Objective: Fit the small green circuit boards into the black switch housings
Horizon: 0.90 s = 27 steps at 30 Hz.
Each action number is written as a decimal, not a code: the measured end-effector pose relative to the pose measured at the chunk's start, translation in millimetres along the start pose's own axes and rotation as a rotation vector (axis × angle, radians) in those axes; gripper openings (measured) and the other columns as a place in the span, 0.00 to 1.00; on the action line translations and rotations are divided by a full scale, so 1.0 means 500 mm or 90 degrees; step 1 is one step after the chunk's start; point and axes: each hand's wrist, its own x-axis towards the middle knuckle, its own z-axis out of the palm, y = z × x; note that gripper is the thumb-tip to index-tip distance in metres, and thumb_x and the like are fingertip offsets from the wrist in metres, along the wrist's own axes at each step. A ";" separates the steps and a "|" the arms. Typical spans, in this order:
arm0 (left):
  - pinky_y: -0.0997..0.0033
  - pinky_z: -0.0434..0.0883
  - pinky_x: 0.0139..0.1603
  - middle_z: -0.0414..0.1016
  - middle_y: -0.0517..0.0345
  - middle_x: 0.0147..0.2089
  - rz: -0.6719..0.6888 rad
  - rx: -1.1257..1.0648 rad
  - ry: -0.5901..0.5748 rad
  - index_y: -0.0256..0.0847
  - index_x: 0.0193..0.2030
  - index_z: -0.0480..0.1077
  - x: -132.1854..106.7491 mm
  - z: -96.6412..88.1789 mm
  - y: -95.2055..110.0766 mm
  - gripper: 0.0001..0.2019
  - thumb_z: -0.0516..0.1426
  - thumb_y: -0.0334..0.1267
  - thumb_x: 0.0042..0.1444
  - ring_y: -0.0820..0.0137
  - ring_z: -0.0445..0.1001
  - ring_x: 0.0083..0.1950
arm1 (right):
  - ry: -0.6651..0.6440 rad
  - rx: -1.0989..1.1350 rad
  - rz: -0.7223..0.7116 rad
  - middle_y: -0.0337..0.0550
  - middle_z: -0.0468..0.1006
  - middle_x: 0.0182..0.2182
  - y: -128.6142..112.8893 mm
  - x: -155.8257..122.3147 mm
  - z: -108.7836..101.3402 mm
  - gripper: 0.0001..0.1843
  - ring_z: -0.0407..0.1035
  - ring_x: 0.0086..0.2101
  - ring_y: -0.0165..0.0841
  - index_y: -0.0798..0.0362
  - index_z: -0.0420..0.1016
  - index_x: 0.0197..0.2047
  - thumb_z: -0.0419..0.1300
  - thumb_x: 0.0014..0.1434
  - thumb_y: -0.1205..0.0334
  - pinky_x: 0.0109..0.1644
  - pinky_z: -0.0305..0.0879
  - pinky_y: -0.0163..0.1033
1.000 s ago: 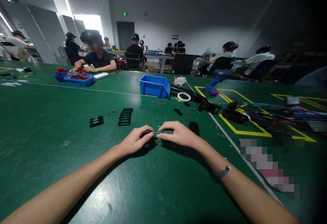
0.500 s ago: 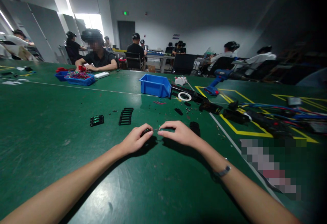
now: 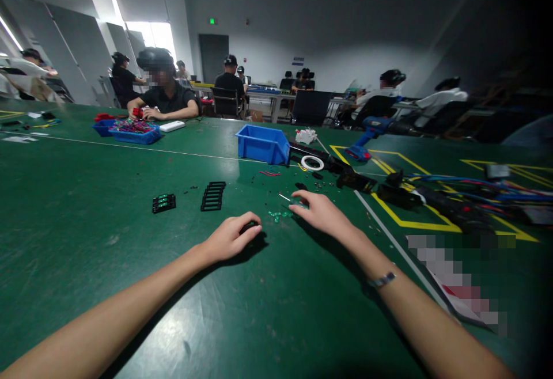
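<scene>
My left hand rests on the green table with its fingers curled round a small black part. My right hand reaches forward past it, fingers closed in a pinch on a thin pin-like piece that sticks out to the left. A few small green bits lie on the table between the two hands. I wear a watch on the right wrist.
Two black slotted parts lie ahead on the left. A blue bin, a white tape ring, a blue power tool and a bundle of cables sit farther back and right. Other people work at the far edge and at other tables.
My right hand has pulled away from the left and moved forward and right with the thin piece. Small green bits now show on the table. The left hand stayed put.
</scene>
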 end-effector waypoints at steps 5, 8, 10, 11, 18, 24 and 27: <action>0.71 0.68 0.43 0.79 0.55 0.42 0.009 0.012 -0.001 0.40 0.51 0.72 0.000 0.000 -0.002 0.14 0.52 0.46 0.71 0.68 0.76 0.40 | 0.002 -0.013 -0.001 0.56 0.82 0.49 0.017 0.001 0.033 0.25 0.77 0.48 0.48 0.54 0.74 0.62 0.61 0.63 0.57 0.50 0.69 0.46; 0.70 0.69 0.43 0.79 0.54 0.43 0.016 0.013 0.002 0.40 0.52 0.72 0.000 0.002 -0.004 0.14 0.54 0.46 0.70 0.68 0.76 0.41 | 0.001 -0.007 -0.002 0.56 0.82 0.50 0.020 -0.002 0.044 0.22 0.77 0.49 0.49 0.54 0.76 0.59 0.61 0.63 0.59 0.52 0.68 0.48; 0.70 0.70 0.44 0.80 0.54 0.44 0.021 0.011 0.007 0.40 0.52 0.73 0.000 0.004 -0.006 0.13 0.55 0.46 0.69 0.67 0.77 0.42 | 0.008 0.007 -0.002 0.57 0.82 0.50 0.021 -0.001 0.045 0.21 0.76 0.50 0.50 0.55 0.77 0.58 0.61 0.63 0.59 0.54 0.68 0.50; 0.69 0.70 0.45 0.80 0.53 0.45 0.024 0.009 0.011 0.40 0.52 0.73 0.000 0.005 -0.007 0.14 0.55 0.46 0.69 0.67 0.78 0.43 | 0.012 0.018 -0.003 0.57 0.81 0.51 0.020 0.000 0.044 0.20 0.76 0.50 0.50 0.55 0.78 0.57 0.60 0.64 0.59 0.56 0.67 0.50; 0.65 0.71 0.54 0.81 0.49 0.52 0.035 -0.009 0.051 0.40 0.56 0.74 0.006 0.006 -0.016 0.15 0.56 0.43 0.69 0.63 0.79 0.51 | -0.069 0.191 -0.051 0.46 0.84 0.44 -0.023 0.005 0.005 0.20 0.78 0.42 0.38 0.54 0.79 0.54 0.60 0.65 0.51 0.47 0.72 0.40; 0.63 0.72 0.56 0.81 0.48 0.53 0.027 -0.020 0.068 0.40 0.57 0.75 0.007 0.004 -0.020 0.15 0.57 0.42 0.69 0.62 0.79 0.53 | -0.211 0.352 -0.080 0.45 0.83 0.43 -0.073 -0.017 -0.036 0.18 0.76 0.40 0.37 0.53 0.80 0.51 0.65 0.58 0.57 0.45 0.71 0.40; 0.63 0.72 0.55 0.81 0.47 0.54 0.027 -0.027 0.067 0.40 0.57 0.76 0.007 0.004 -0.022 0.15 0.56 0.41 0.68 0.61 0.79 0.53 | -0.204 0.272 -0.123 0.45 0.83 0.44 -0.085 -0.025 -0.036 0.15 0.75 0.43 0.39 0.53 0.82 0.48 0.66 0.57 0.60 0.49 0.69 0.42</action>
